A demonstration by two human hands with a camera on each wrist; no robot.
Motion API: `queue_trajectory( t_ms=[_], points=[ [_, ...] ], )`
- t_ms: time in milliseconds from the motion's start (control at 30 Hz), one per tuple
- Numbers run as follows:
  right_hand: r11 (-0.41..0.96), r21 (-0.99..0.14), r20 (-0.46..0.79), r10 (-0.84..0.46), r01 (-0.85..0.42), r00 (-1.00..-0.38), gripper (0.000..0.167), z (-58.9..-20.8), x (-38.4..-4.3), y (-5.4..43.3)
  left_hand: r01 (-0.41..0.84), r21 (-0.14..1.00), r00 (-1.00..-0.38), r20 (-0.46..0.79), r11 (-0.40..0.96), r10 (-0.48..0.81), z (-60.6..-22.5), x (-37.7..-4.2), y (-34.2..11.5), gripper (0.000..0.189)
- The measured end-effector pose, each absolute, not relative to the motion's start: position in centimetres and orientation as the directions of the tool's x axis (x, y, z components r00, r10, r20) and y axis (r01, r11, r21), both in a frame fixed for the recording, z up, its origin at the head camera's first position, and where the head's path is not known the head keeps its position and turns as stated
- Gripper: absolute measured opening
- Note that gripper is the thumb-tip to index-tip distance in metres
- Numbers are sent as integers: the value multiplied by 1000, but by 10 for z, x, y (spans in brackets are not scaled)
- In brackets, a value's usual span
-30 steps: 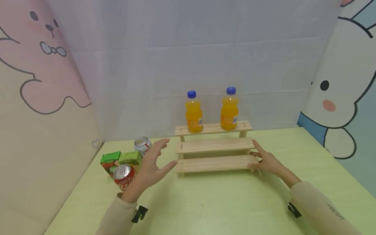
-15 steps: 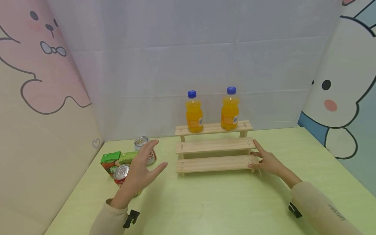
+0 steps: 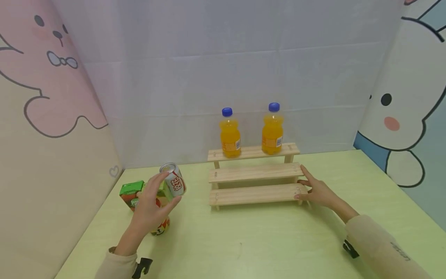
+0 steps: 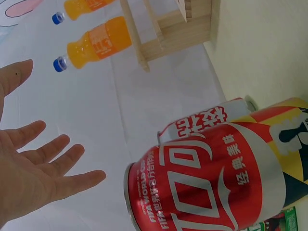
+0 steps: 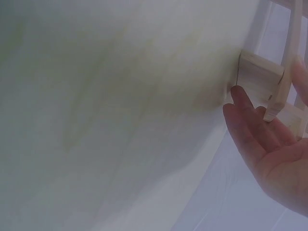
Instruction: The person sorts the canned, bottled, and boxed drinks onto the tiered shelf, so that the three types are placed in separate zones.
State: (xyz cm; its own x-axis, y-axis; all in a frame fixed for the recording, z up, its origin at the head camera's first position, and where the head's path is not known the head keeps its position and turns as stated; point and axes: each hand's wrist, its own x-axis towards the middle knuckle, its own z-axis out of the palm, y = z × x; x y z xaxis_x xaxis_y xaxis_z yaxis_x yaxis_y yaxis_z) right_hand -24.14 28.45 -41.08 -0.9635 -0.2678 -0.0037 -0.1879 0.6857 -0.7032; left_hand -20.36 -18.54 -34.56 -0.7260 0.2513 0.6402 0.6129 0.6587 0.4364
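Note:
My left hand hovers over the drinks at the left, fingers spread and thumb apart, holding nothing. Beneath it in the head view is a red cola can, mostly hidden there but large in the left wrist view. A silver-white can with red lettering stands just beyond the fingers. Two juice boxes, a green-topped one and a light green one, sit beside it. At the right end of a three-step wooden rack, my right hand holds the lowest shelf's end, thumb in front.
Two orange drink bottles, a left one and a right one, with blue caps stand on the rack's top shelf. A white curtain hangs behind the pale green table. Printed cartoon panels flank both sides.
My left hand has moved left and toward me, away from the rack and over the cans, uncovering more of the silver-white can. The right hand stays at the rack's end.

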Motion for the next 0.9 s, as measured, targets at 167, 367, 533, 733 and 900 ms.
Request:
queue_trajectory(
  t_ms=[167, 367, 533, 733, 900],
  points=[
    [684, -706, -6, -266, -184, -964, 103, -411, -241, 284, 560, 452, -769, 596, 694, 233, -351, -203, -196, 70],
    [686, -703, -6, -269, -187, -963, 103, -410, -241, 284, 500, 454, -806, 556, 737, 203, -357, -199, -208, 69],
    [685, -702, -2, -276, -195, -961, 103, -409, -241, 284, 470, 487, -829, 531, 737, 178, -361, -199, -215, 68],
    [684, -703, -6, -279, -194, -960, 103, -409, -240, 284, 477, 489, -821, 545, 730, 172, -369, -199, -221, 67],
    [686, -700, -3, -276, -195, -961, 104, -409, -241, 284, 462, 491, -821, 552, 739, 147, -376, -196, -225, 70]
  ],
)
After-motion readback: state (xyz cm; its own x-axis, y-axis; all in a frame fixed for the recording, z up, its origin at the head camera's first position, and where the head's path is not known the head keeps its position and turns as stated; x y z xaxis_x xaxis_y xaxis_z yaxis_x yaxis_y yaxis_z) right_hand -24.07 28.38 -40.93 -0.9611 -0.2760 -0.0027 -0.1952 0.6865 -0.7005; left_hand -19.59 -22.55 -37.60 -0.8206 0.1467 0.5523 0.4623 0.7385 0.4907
